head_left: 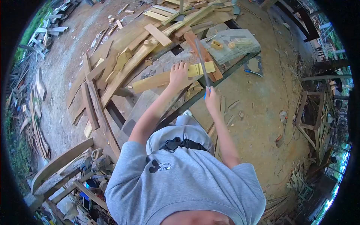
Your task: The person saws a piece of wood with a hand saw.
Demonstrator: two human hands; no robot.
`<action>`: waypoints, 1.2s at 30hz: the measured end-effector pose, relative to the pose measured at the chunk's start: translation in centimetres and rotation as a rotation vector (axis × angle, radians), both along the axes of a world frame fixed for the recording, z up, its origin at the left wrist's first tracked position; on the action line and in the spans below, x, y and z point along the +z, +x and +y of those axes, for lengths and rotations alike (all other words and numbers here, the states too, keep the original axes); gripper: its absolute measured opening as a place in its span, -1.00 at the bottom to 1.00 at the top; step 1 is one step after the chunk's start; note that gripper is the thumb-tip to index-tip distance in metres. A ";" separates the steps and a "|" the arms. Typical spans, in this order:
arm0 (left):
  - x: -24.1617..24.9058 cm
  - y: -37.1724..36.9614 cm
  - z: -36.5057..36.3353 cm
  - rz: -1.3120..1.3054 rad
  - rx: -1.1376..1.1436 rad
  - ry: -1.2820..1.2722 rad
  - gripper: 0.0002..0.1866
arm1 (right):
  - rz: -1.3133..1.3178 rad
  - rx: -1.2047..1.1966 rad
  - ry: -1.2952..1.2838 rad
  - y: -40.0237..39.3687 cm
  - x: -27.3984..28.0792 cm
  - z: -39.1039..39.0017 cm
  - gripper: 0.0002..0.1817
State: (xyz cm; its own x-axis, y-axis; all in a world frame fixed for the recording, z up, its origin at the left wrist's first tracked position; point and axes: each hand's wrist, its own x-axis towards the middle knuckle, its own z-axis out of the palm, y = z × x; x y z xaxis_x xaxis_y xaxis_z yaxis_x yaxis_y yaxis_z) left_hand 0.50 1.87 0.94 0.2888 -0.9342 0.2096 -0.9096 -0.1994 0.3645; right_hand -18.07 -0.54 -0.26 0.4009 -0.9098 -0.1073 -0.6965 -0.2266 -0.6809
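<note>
My left hand (pixel 179 75) presses down on a pale wooden board (pixel 152 82), its fingers reaching across to the far edge. In my right hand (pixel 212 98), closed around a blue handle, is a handsaw (pixel 203 62). Its long, narrow grey blade points away from me and crosses the board near its right end, to the right of my left hand. Whether the teeth have cut into the wood is too small to make out. A reddish-brown plank (pixel 198 48) lies beneath the blade's far part and the board's right end.
A grey slab-like work surface (pixel 240 54) holds small wood blocks (pixel 216 44). Planks and offcuts (pixel 127 71) are heaped to the left and beyond. A blue-edged tool (pixel 254 72) lies on the floor at right. A wooden frame (pixel 310 108) stands farther right.
</note>
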 end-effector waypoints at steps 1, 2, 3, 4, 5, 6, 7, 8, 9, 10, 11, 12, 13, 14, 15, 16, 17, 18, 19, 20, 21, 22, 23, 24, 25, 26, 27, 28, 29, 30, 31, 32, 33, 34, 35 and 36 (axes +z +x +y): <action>-0.5 0.0 -0.7 -0.103 -0.016 0.135 -0.33 | 0.075 -0.007 -0.037 0.5 -0.3 0.0 -0.66; -1.1 0.2 -1.2 -0.101 -0.019 0.133 -0.33 | 0.150 -0.011 -0.072 0.9 -0.7 -0.1 -0.67; -1.4 0.5 -1.4 -0.102 -0.013 0.158 -0.36 | 0.154 -0.013 -0.072 1.2 -0.9 -0.2 -0.67; -1.8 0.6 -1.5 -0.101 -0.005 0.185 -0.40 | 0.167 0.017 -0.082 1.5 -1.1 -0.3 -0.66; -2.2 0.7 -1.8 -0.093 -0.005 0.187 -0.40 | 0.181 0.050 -0.092 1.7 -1.3 -0.4 -0.66; -2.0 0.7 -1.9 -0.108 -0.006 0.248 -0.38 | 0.192 0.051 -0.136 2.0 -0.7 -0.1 -0.67; -1.9 0.8 -2.0 -0.122 -0.009 0.311 -0.36 | 0.198 0.054 -0.131 2.1 -0.2 0.2 -0.67; -1.9 0.8 -2.0 -0.113 -0.007 0.318 -0.36 | 0.224 0.068 -0.105 2.1 0.3 0.6 -0.67; -1.8 0.8 -2.1 -0.082 -0.004 0.333 -0.38 | 0.249 0.083 -0.082 1.9 0.6 0.8 -0.67; -1.6 0.9 -2.3 -0.053 0.000 0.347 -0.39 | 0.255 0.089 -0.079 1.6 0.8 1.3 -0.67; -1.5 1.1 -2.4 -0.048 0.004 0.350 -0.39 | 0.262 0.083 -0.082 1.0 0.9 1.9 -0.67; -1.5 1.2 -2.5 -0.020 -0.008 0.355 -0.40 | 0.268 0.076 -0.086 0.6 1.2 2.4 -0.68; -1.5 1.3 -2.5 0.007 -0.020 0.359 -0.41 | 0.271 0.082 -0.085 0.3 2.0 2.9 -0.68; -1.4 1.4 -2.5 0.012 -0.014 0.360 -0.41 | 0.297 0.073 -0.003 -0.1 3.0 3.1 -0.68; -1.4 1.4 -2.6 0.026 -0.028 0.382 -0.41 | 0.322 0.062 0.079 -0.1 3.9 3.1 -0.69; -1.3 1.5 -2.6 0.038 -0.047 0.404 -0.41 | 0.321 0.064 0.079 0.2 4.4 2.7 -0.69; -1.3 1.5 -2.6 0.036 -0.050 0.405 -0.41 | 0.273 0.097 0.068 0.7 4.6 1.9 -0.69; -1.5 1.5 -2.6 0.003 -0.049 0.390 -0.41 | 0.226 0.126 0.057 1.3 4.6 1.1 -0.69; -1.9 1.4 -2.6 -0.027 -0.048 0.375 -0.42 | 0.229 0.118 0.060 2.2 4.0 0.1 -0.69; -2.2 1.5 -2.6 -0.025 -0.057 0.376 -0.42 | 0.221 0.131 0.024 3.6 3.2 -1.0 -0.69; -2.7 1.7 -2.7 -0.026 -0.044 0.331 -0.45 | 0.215 0.147 -0.014 4.3 2.5 -1.7 -0.70; -3.3 1.6 -2.8 -0.022 -0.026 0.287 -0.49 | 0.224 0.147 -0.012 4.1 2.0 -1.8 -0.70; -3.9 1.3 -2.9 -0.011 -0.025 0.292 -0.49 | 0.219 0.144 -0.027 3.8 1.4 -1.7 -0.72; -4.6 1.4 -3.2 -0.032 -0.004 0.275 -0.49 | 0.208 0.142 -0.046 3.8 1.2 -1.6 -0.73; -5.0 1.6 -3.3 -0.057 0.017 0.256 -0.49 | 0.191 0.129 -0.040 2.4 1.8 -0.2 -0.73; -4.3 1.9 -3.4 -0.059 0.023 0.252 -0.49 | 0.172 0.119 -0.040 0.5 3.0 1.8 -0.73; -3.0 1.7 -3.2 -0.037 0.003 0.316 -0.47 | 0.245 0.095 0.018 -0.9 5.0 3.7 -0.73; -2.3 1.5 -3.0 -0.011 -0.017 0.382 -0.45 | 0.323 0.072 0.079 -1.9 6.5 4.7 -0.73; -1.9 1.4 -2.9 -0.004 -0.016 0.385 -0.45 | 0.330 0.074 0.082 -2.2 6.3 4.7 -0.73; -1.7 1.4 -2.8 0.010 -0.025 0.387 -0.45 | 0.323 0.072 0.068 -2.3 6.0 4.7 -0.73; -1.6 1.4 -2.8 0.016 -0.039 0.386 -0.44 | 0.311 0.063 0.053 -2.0 5.6 4.6 -0.72; -1.5 1.6 -2.8 0.008 -0.051 0.384 -0.44 | 0.219 0.055 0.065 -0.8 5.1 3.5 -0.72; -1.3 1.8 -2.9 0.026 -0.077 0.402 -0.45 | 0.127 0.049 0.073 1.1 4.6 1.9 -0.72; -1.2 1.9 -3.0 0.047 -0.100 0.418 -0.45 | 0.164 0.065 0.021 2.9 2.9 0.3 -0.73; -1.2 1.9 -3.1 0.048 -0.100 0.411 -0.45 | 0.204 0.088 -0.033 3.9 1.6 -0.8 -0.73; -1.2 2.0 -3.1 0.034 -0.107 0.402 -0.49 | 0.203 0.088 -0.037 3.7 2.0 -0.7 -0.73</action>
State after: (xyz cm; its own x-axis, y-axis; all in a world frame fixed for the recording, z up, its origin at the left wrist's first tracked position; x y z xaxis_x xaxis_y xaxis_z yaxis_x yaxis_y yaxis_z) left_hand 2.48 -1.18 -0.22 0.1863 -0.9647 -0.1860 -0.9217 -0.2372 0.3070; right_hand -14.35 -1.28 1.70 0.4521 -0.8773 -0.1611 -0.7949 -0.3144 -0.5189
